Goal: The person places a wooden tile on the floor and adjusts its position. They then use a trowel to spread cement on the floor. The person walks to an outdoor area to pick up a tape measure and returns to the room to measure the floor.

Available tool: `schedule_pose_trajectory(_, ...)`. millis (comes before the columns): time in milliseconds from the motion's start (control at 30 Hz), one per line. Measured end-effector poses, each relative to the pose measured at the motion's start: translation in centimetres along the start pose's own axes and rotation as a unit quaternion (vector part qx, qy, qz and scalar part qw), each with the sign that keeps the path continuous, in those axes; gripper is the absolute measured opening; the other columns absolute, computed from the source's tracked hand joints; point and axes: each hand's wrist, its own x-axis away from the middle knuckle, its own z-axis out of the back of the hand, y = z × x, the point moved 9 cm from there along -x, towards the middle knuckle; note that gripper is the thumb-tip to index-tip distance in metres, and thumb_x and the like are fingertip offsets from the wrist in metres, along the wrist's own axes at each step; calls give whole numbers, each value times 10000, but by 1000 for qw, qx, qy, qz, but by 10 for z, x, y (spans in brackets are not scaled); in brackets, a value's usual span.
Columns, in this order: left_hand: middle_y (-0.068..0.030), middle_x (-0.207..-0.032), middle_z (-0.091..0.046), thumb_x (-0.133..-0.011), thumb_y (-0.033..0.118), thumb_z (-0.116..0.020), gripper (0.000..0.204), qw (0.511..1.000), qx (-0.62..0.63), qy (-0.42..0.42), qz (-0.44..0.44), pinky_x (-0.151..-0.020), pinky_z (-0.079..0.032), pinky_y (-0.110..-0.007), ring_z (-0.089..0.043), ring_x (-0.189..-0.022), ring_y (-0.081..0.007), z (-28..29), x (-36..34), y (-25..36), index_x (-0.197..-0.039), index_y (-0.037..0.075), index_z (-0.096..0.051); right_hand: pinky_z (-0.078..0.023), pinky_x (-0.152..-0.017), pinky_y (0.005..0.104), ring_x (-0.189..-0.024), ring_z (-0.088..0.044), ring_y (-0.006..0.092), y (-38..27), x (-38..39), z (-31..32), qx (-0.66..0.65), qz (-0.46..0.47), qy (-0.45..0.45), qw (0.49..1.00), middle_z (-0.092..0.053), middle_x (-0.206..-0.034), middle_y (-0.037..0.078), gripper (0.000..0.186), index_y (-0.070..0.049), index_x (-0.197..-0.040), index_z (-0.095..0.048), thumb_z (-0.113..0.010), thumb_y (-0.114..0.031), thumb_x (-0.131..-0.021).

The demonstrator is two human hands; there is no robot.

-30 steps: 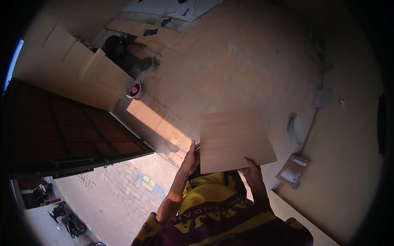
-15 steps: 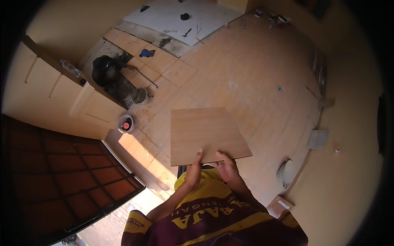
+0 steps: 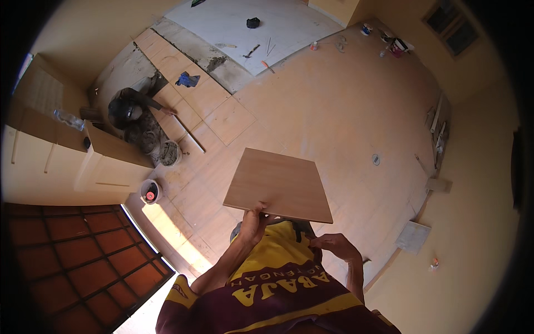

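A square, wood-toned floor tile is held out in front of my body, tilted. My left hand grips its near edge, thumb on top and fingers beneath. Off the tile, my right hand is at the right side of my yellow and maroon shirt. Its fingers are bent and seem to pinch the cloth, though their tips are partly hidden.
A co-worker crouches at the left, one hand on a long straight bar. Nearby are a mortar bucket, another bucket and a blue cloth. A hammer lies on the far white sheet.
My right hand has let go of the tile and moved right to my shirt. The tile has turned slightly, with my left hand still on it. The whole view has shifted.
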Motion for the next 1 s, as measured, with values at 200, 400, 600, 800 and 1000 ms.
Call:
schedule_pose_trajectory(200, -134, -1313, -581, -934, 97, -633, 470, 998, -37, 38, -41, -1047, -561, -498, -601, -1242, -307, -82, -95, 48, -1376, 4, -504, -557, -1015, 433, -1130, -740, 321, -148, -116, 276, 197, 93, 244, 945, -773, -1164, 214, 426, 13, -1321, -680, -687, -309, -1042)
schedule_pose_trajectory(400, -117, -1282, -597, -944, 123, -627, 466, 995, -96, 29, -29, -1031, -539, -461, -610, -1202, -275, -177, -178, 146, -1378, -7, -520, -457, -1149, 487, -1384, -571, 411, -330, -359, 383, 302, 199, 254, 897, -613, -1461, 260, 626, -26, -1457, -600, -587, -514, -1065)
schedule_pose_trajectory(600, -149, -1325, -612, -985, 223, -610, 534, 977, -208, -43, 6, -1053, -502, -412, -601, -1227, -266, -294, -317, 207, -1445, -22, -492, -502, -1018, 421, -1138, -658, 296, -350, -499, 519, 247, 49, 240, 938, -710, -1210, 169, 639, 4, -1317, -677, -495, -568, -1101)
schedule_pose_trajectory(800, -190, -1311, -642, -1058, 357, -536, 560, 958, -219, -183, 15, -968, -564, -392, -640, -1169, -262, -431, -492, 238, -1450, -42, -504, -523, -903, 366, -985, -658, 209, -355, -518, 690, 110, 82, 334, 932, -730, -1063, 121, 631, 30, -1219, -724, -490, -547, -1115)
schedule_pose_trajectory(1000, -181, -1219, -683, -1083, 381, -550, 531, 973, -213, -87, 19, -887, -586, -366, -694, -996, -228, -505, -646, 283, -1348, -77, -591, -531, -933, 381, -1044, -678, 238, -436, -560, 842, 141, 69, 391, 907, -744, -1154, 162, 621, 56, -1246, -716, -495, -510, -1121)
